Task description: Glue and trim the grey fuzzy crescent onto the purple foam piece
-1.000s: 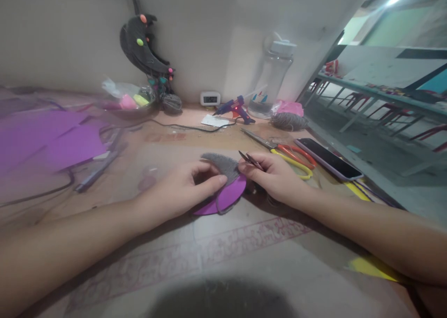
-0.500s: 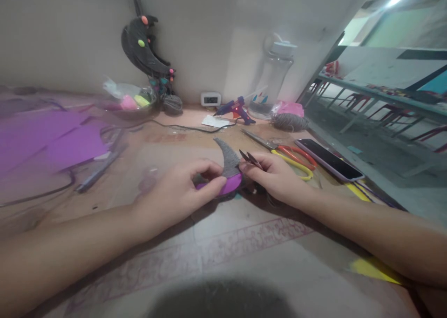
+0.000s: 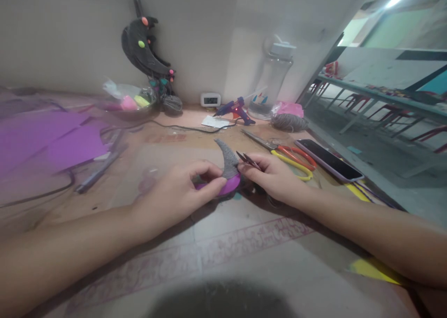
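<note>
My left hand (image 3: pixel 195 185) pinches a small craft piece between thumb and fingers. The piece has a grey, curved, pointed top (image 3: pixel 228 159) wound with yarn, and a purple base (image 3: pixel 230 185). At its right edge is my right hand (image 3: pixel 270 173), closed around small dark scissors (image 3: pixel 247 159) whose blades point up and left. The fingertips of that hand meet the grey part's lower right side. Beneath the right hand lies something dark, mostly hidden.
Orange-and-yellow-handled scissors (image 3: pixel 289 157) and a phone (image 3: pixel 328 159) lie to the right. A glue gun (image 3: pixel 235 111), a small clock (image 3: pixel 210 99), a clear bottle (image 3: pixel 274 80) and grey yarn (image 3: pixel 289 122) stand behind. Purple sheets (image 3: pixel 73 143) and a glue stick (image 3: pixel 99 169) are left.
My right hand and the small scissors have shifted slightly left against the grey piece. My left hand keeps its hold.
</note>
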Tool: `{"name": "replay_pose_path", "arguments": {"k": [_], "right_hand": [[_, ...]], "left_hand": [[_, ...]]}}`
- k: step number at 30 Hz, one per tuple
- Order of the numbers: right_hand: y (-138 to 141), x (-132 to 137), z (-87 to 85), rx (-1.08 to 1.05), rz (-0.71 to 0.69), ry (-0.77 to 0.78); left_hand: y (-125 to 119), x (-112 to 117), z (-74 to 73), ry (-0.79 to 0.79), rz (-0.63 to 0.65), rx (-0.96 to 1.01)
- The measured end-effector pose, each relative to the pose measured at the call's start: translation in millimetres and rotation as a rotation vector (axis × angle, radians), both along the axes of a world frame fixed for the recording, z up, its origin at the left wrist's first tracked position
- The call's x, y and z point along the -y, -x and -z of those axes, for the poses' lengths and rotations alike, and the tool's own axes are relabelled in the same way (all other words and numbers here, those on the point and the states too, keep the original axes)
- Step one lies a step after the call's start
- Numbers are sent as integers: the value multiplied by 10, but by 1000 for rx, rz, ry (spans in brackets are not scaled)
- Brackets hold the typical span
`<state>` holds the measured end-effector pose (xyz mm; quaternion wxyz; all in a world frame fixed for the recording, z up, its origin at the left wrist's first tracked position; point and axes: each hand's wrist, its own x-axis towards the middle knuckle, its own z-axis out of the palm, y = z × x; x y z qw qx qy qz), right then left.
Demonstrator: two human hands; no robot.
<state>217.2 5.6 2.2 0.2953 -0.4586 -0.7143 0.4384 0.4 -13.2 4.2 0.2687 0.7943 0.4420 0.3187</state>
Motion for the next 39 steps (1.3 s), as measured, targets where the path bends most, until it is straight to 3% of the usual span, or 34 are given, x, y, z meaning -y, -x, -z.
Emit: {"name": "replay_pose_path", "arguments": {"k": [10, 15, 21, 24, 27, 33, 39], "right_hand": [[-23, -23, 49, -175, 1, -49], [-14, -3, 19, -95, 15, -5], [34, 47, -18, 4, 3, -84], [34, 63, -12, 32, -45, -138], [-24, 32, -10, 72, -80, -319], [-210, -126, -6, 366, -130, -927], [-214, -134, 18, 462, -138, -1075]], "left_hand": [[6, -96, 15, 239, -56, 99], [5, -117, 43, 294, -42, 116], [24, -170, 99, 280, 60, 115], [32, -177, 101, 291, 46, 110], [36, -162, 77, 306, 15, 133], [44, -161, 77, 309, 12, 227], [57, -153, 81, 271, -58, 165]]}}
